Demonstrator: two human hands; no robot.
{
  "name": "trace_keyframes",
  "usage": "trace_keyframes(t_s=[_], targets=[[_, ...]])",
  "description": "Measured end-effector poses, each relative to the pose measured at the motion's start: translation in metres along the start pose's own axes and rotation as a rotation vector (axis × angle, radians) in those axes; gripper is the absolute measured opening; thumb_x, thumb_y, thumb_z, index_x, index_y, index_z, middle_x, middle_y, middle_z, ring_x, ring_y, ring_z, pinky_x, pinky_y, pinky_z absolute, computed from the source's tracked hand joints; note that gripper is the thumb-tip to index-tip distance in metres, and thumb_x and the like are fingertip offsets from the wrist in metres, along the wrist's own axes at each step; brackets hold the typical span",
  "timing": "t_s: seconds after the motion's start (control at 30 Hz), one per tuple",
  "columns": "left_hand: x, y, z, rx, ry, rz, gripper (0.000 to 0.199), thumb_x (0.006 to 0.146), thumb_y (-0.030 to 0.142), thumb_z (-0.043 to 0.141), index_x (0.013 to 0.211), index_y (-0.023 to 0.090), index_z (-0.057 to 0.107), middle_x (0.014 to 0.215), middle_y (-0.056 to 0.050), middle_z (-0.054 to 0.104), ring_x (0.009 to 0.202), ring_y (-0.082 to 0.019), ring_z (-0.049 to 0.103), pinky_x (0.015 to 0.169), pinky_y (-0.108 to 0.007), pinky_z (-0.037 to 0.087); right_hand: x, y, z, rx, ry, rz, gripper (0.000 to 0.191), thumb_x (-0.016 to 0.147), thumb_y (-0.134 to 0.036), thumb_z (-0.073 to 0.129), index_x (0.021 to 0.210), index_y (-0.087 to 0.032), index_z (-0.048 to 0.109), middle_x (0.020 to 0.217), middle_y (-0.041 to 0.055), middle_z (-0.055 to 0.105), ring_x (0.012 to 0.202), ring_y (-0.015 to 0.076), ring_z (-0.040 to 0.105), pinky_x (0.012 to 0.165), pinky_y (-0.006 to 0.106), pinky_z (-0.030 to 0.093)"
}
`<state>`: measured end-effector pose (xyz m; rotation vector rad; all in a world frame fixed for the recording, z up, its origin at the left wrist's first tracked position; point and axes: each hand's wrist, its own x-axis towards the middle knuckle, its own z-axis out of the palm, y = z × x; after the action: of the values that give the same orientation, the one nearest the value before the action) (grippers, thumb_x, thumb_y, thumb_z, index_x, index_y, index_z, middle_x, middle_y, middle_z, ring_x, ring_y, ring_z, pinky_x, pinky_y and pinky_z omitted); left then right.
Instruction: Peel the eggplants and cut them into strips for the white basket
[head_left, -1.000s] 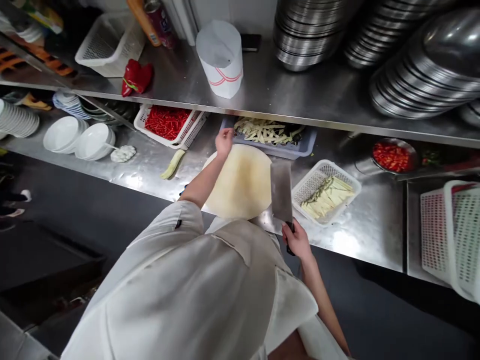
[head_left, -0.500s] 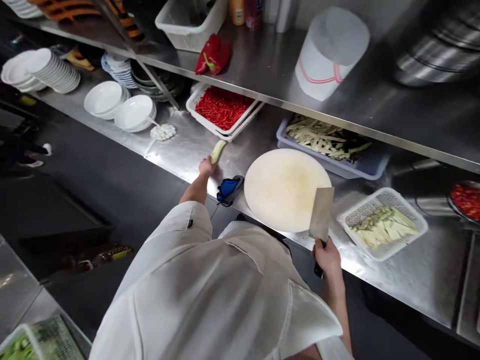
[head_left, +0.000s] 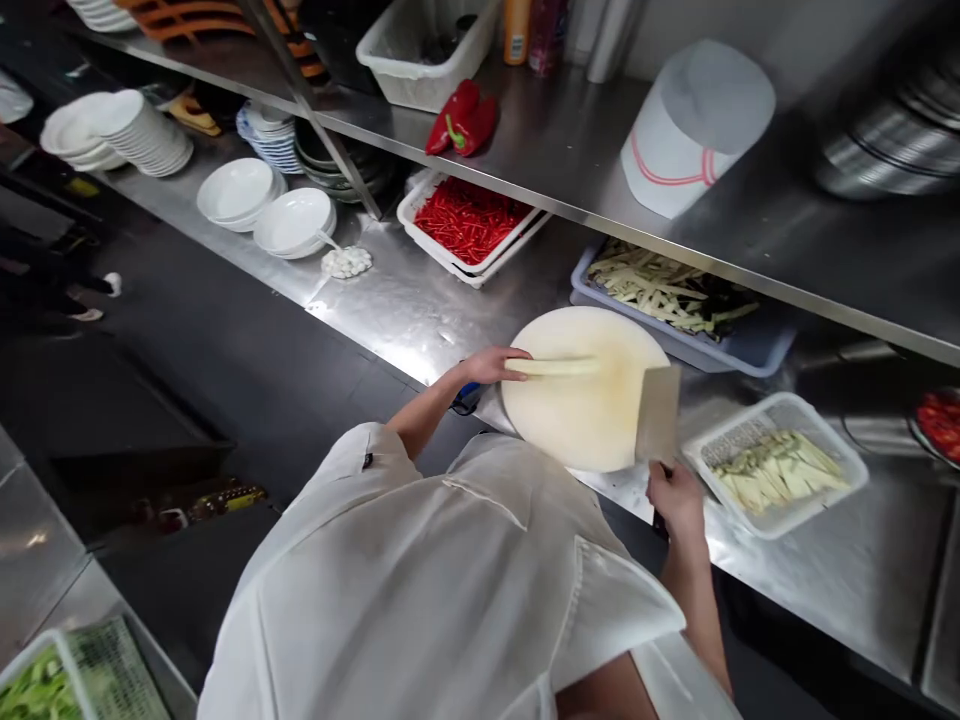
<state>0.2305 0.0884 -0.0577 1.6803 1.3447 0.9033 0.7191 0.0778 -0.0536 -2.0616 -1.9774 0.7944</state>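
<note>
My left hand (head_left: 496, 366) is closed on one end of a long, pale, peeled vegetable (head_left: 559, 367), whose kind I cannot make out. The vegetable reaches over the round white cutting board (head_left: 570, 425). In my right hand (head_left: 675, 495) is a cleaver (head_left: 658, 412), gripped by its dark handle. Its broad blade stands over the board's right edge. Pale cut strips (head_left: 780, 472) lie in a white plastic basket (head_left: 851, 490) right of the cleaver. Behind the board, a bluish tray (head_left: 765, 360) holds more pale and dark strips (head_left: 660, 285).
White baskets of red chillies (head_left: 472, 222) sit at the back under a steel shelf (head_left: 555, 190). That shelf bears red peppers (head_left: 461, 118) and a white paper hat (head_left: 697, 125). Bowls (head_left: 292, 222) and a white-beaded item (head_left: 346, 262) lie left. A blue item (head_left: 466, 396) is partly hidden below my left hand.
My left hand has brought the vegetable right, from over the bare counter to above the cutting board. It now partly covers the blue item. The cleaver stays at the board's right edge.
</note>
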Motion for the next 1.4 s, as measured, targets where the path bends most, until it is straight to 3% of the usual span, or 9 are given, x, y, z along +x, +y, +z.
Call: trace_keyframes(t_s=[0.13,0.2,0.27,0.4,0.57,0.7,0.97,1.13,1.4], targets=[[0.101,0.020,0.031,0.206,-0.449,0.228,0.046,0.075,0.060,0.090,0.115,0.036,0.087,0.117,-0.004,0.082,0.120,-0.030,0.073,0.115,-0.037,0.050,0.005,-0.032,-0.003,-0.122,-0.054,-0.141,0.029,0.098,-0.040,0.049,0.100,-0.021,0.070,0.091,0.0147,0.078,0.085,0.0292,0.071,0.072,0.035,0.045],[0.133,0.020,0.052,0.291,-0.480,0.292,0.038,0.079,0.054,0.088,0.112,0.035,0.088,0.119,-0.007,0.081,0.125,-0.033,0.067,0.120,-0.043,0.044,-0.001,-0.044,0.000,-0.166,-0.103,-0.176,0.028,0.103,-0.038,0.048,0.106,-0.021,0.071,0.094,0.0139,0.078,0.087,0.0287,0.069,0.070,0.033,0.041],[0.144,0.014,0.069,0.280,-0.367,0.331,0.033,0.083,0.053,0.085,0.110,0.034,0.088,0.124,-0.008,0.078,0.131,-0.035,0.062,0.123,-0.049,0.039,-0.014,-0.051,0.004,-0.215,-0.130,-0.170,0.029,0.107,-0.038,0.048,0.112,-0.021,0.071,0.091,0.0124,0.077,0.084,0.0278,0.068,0.068,0.032,0.036],[0.115,-0.003,0.090,0.207,-0.107,0.308,0.030,0.091,0.057,0.079,0.110,0.035,0.087,0.132,-0.009,0.074,0.139,-0.036,0.055,0.127,-0.056,0.037,-0.041,-0.058,0.007,-0.255,-0.177,-0.152,0.031,0.112,-0.039,0.045,0.121,-0.021,0.069,0.090,0.0106,0.077,0.080,0.0265,0.068,0.067,0.032,0.033],[0.076,-0.024,0.101,0.380,0.015,0.434,0.039,0.103,0.058,0.064,0.122,0.027,0.080,0.135,-0.013,0.069,0.136,-0.033,0.059,0.120,-0.058,0.047,-0.047,-0.072,0.000,-0.263,-0.244,-0.169,0.032,0.115,-0.041,0.043,0.117,-0.022,0.068,0.095,0.0101,0.078,0.085,0.0257,0.070,0.068,0.031,0.033],[0.077,-0.032,0.102,0.489,0.023,0.508,0.042,0.101,0.061,0.067,0.121,0.025,0.077,0.133,-0.013,0.070,0.136,-0.033,0.060,0.118,-0.056,0.049,-0.035,-0.097,-0.013,-0.276,-0.266,-0.179,0.032,0.116,-0.041,0.042,0.117,-0.022,0.067,0.097,0.0104,0.079,0.090,0.0258,0.071,0.071,0.030,0.036],[0.077,-0.036,0.100,0.517,0.012,0.489,0.042,0.101,0.061,0.066,0.119,0.025,0.076,0.132,-0.013,0.070,0.132,-0.033,0.060,0.115,-0.053,0.049,-0.033,-0.139,-0.035,-0.366,-0.286,-0.179,0.034,0.117,-0.042,0.040,0.122,-0.022,0.066,0.100,0.0117,0.080,0.092,0.0274,0.074,0.073,0.030,0.039],[0.079,-0.037,0.100,0.498,0.003,0.494,0.040,0.101,0.060,0.066,0.118,0.026,0.076,0.131,-0.012,0.069,0.130,-0.032,0.061,0.114,-0.053,0.049,-0.024,-0.159,-0.034,-0.405,-0.346,-0.189,0.034,0.117,-0.038,0.038,0.126,-0.019,0.064,0.103,0.0139,0.080,0.096,0.0278,0.076,0.077,0.030,0.042],[0.081,-0.040,0.099,0.467,0.001,0.494,0.042,0.101,0.062,0.065,0.119,0.026,0.077,0.129,-0.013,0.069,0.129,-0.032,0.061,0.113,-0.054,0.049,0.030,-0.205,-0.022,-0.470,-0.433,-0.174,0.036,0.115,-0.031,0.038,0.129,-0.013,0.066,0.122,0.0221,0.077,0.111,0.0323,0.074,0.089,0.034,0.048]])
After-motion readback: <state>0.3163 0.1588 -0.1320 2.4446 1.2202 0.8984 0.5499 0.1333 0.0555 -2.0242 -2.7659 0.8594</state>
